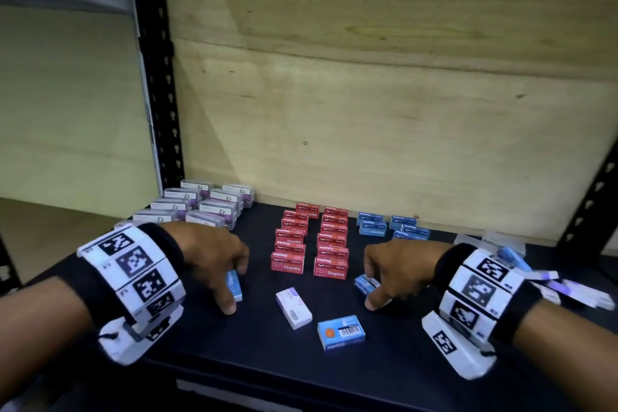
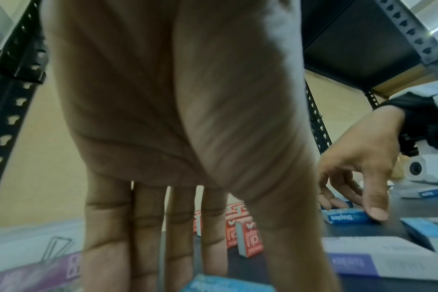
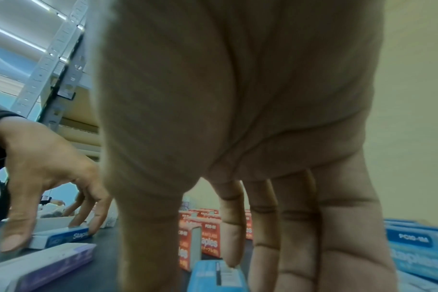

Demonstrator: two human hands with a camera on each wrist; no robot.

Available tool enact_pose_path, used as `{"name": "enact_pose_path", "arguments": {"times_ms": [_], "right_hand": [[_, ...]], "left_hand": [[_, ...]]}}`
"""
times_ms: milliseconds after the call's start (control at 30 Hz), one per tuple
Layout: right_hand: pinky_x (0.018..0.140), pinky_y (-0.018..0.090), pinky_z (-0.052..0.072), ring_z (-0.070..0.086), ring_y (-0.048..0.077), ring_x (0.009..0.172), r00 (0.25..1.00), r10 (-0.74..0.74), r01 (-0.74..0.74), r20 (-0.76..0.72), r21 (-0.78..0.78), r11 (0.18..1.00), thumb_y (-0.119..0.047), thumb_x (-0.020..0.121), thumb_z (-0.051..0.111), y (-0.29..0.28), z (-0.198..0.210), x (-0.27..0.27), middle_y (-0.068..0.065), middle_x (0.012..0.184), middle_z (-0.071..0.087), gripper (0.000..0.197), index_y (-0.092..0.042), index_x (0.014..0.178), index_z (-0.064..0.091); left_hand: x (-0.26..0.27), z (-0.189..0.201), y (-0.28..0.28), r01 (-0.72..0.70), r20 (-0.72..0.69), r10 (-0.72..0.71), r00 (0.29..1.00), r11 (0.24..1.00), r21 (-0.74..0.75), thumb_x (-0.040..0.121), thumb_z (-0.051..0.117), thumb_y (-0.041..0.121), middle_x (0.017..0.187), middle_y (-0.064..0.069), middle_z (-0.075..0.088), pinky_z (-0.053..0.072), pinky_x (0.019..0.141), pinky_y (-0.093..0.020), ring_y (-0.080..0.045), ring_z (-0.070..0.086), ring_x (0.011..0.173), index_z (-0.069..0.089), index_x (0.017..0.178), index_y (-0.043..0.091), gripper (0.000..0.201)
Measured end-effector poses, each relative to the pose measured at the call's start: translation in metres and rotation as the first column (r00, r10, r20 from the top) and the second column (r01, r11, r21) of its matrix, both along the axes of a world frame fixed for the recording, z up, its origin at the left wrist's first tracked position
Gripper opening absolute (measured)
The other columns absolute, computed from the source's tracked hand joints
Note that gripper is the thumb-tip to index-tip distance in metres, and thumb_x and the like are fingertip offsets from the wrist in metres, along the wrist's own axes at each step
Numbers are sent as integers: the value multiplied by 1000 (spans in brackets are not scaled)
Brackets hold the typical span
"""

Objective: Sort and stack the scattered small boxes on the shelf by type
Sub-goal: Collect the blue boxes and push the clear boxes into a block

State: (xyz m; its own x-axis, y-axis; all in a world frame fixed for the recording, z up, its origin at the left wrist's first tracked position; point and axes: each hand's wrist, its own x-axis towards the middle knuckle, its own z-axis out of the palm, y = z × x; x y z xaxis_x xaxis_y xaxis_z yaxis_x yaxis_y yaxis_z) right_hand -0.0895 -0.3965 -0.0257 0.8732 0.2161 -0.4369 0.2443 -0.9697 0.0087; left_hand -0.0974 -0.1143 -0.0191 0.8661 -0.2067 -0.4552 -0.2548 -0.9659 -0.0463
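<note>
My left hand (image 1: 235,290) pinches a light blue staples box (image 1: 232,281) between thumb and fingers as the box rests on the dark shelf (image 1: 254,338). My right hand (image 1: 369,288) pinches another blue staples box (image 1: 363,283) the same way, also on the shelf. The right wrist view shows the left hand's box (image 3: 63,236) held edge to edge. A white and purple box (image 1: 293,308) and a blue box (image 1: 341,333) lie loose between my hands. Two red stacked rows (image 1: 309,244) stand behind, blue stacks (image 1: 391,226) to their right, and clear purple boxes (image 1: 200,204) at the back left.
A heap of mixed blue and white boxes (image 1: 548,284) lies at the right, behind my right wrist. Black slotted uprights (image 1: 157,77) frame the shelf, and a wooden panel (image 1: 368,110) closes the back. The shelf's front edge runs just below the loose boxes.
</note>
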Motion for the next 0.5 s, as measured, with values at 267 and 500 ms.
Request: {"name": "enact_pose_path", "arguments": {"times_ms": [267,500], "right_hand": [[81,36,60,74,22,80,994,-50,67,-99,176,982,-18,90,63,-14,-4,4,7,97,76,34,-27,120,49],[72,25,60,73,16,77,997,-54,69,-58,311,948,-7,99,49,-31,0,4,8,97,71,33,-16,131,50]], "left_hand": [[-2,9,1,97,105,-89,991,992,-76,73,82,36,111,10,59,41,70,-13,-7,55,95,63,118,37,49],[7,23,-13,171,193,-111,975,929,-329,72,84,39,96,16,63,42,65,-7,5,57,78,70,99,38,31]]}}
